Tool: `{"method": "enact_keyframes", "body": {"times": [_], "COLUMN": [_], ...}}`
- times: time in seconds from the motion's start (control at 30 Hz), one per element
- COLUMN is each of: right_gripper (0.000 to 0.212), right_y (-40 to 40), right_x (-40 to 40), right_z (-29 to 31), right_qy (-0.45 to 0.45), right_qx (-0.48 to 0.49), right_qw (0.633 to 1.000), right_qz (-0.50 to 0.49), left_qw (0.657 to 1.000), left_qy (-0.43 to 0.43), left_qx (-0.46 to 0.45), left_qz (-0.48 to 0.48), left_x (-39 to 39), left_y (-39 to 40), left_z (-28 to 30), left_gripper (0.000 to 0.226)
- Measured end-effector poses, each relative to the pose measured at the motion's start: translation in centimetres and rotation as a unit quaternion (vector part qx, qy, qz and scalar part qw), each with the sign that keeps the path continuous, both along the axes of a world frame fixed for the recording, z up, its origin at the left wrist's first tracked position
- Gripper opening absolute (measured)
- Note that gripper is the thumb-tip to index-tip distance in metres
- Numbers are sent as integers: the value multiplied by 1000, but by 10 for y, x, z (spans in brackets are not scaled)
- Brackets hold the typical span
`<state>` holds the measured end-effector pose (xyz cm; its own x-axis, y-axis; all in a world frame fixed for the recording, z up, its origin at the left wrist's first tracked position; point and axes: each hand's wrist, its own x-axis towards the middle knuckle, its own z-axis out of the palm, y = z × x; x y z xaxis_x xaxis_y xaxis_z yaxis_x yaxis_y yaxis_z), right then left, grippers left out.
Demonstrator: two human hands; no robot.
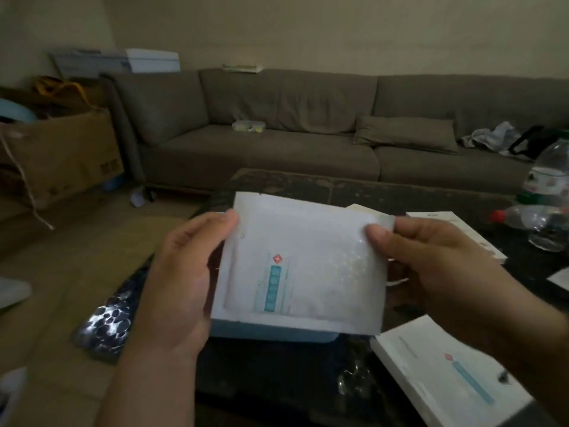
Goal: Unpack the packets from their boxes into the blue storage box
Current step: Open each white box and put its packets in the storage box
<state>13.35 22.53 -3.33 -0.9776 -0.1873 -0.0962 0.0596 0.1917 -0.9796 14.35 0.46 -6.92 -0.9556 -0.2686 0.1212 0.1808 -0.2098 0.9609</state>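
I hold a flat white packet (308, 263) with a teal stripe and a red mark in both hands above the dark table. My left hand (184, 272) grips its left edge with the thumb on top. My right hand (431, 257) pinches its upper right corner. Just under the packet the blue storage box (277, 331) shows only as a strip of its near rim. A white packet box (452, 377) with the same teal stripe lies on the table at the lower right. Another white box (462, 232) lies behind my right hand.
Two clear plastic bottles (545, 204) are at the table's right edge, one standing and one lying. A grey sofa (277, 134) runs along the far side. A cardboard carton (61, 155) stands on the floor at the left.
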Motion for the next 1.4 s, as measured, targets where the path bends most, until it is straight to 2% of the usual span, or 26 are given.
{"method": "enact_keyframes", "body": {"times": [0.1, 0.17, 0.27, 0.43, 0.6, 0.77, 0.83, 0.9, 1.0, 1.2, 1.4], "right_gripper": [18, 19, 24, 26, 18, 8, 7, 23, 36, 34, 44], "right_y": [-24, -35, -47, -71, -87, -98, -100, -103, -105, -103, -103], "right_x": [-33, -54, -77, -95, -97, -98, -100, -100, -98, -101, -104], "right_z": [4, 3, -4, -25, -40, -47, -50, -53, -55, -55, -59], "right_qy": [-52, -83, -98, -88, -89, -57, 18, 87, 102, 122, 77], "right_qx": [-22, -46, -22, 64, 156, 305, 415, 511, 559, 595, 576], "right_qw": [998, 995, 995, 994, 983, 948, 904, 845, 808, 777, 789], "right_qz": [-14, -21, -29, -25, 30, 70, 104, 134, 155, 166, 199], "left_qw": [998, 992, 982, 978, 980, 979, 977, 977, 976, 970, 970], "left_qy": [16, 29, 33, 46, 48, 48, 49, 48, 48, 51, 63], "left_qx": [-8, 5, 58, 97, 85, 68, 76, 79, 77, 88, 84], "left_qz": [67, 123, 175, 180, 172, 186, 192, 194, 200, 221, 220], "left_x": [-5, -9, -13, -14, -14, -14, -13, -13, -13, -12, -15], "left_y": [-24, -38, -55, -66, -68, -74, -77, -80, -83, -88, -80], "left_z": [-2, -6, -11, -16, -18, -21, -22, -23, -25, -27, -26], "left_gripper": [22, 27, 22, 23, 22, 21, 22, 22, 22, 21, 22]}}
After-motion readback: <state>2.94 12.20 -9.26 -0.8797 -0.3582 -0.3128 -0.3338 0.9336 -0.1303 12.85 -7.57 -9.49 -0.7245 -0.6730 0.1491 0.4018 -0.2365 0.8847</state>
